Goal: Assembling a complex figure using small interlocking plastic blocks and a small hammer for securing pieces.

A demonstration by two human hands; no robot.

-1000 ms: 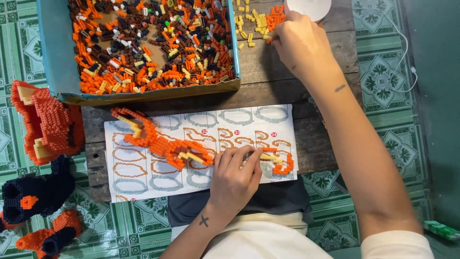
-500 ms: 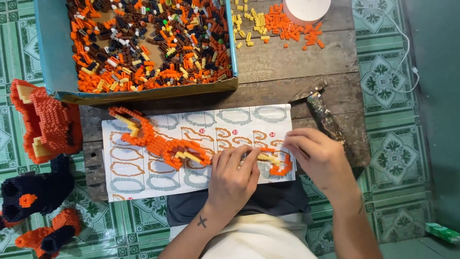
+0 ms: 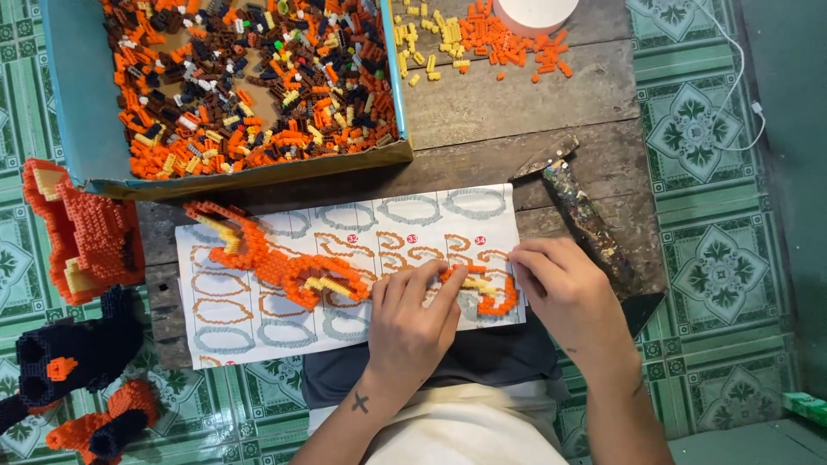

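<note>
Now, on your wooden surface (image 3: 517,112), the instruction sheet (image 3: 345,267) carries the orange brick strip (image 3: 284,267). Your left hand (image 3: 413,323) presses flat on its right end, fingers together; your right hand (image 3: 564,293) pinches a small piece there (hidden, mostly). Press unevenly and the thin strip could snap apart.

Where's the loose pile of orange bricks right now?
In the head view, the loose orange bricks lie at the top edge of the wooden table, right of the blue box, between the yellow bricks and a white container.
</note>
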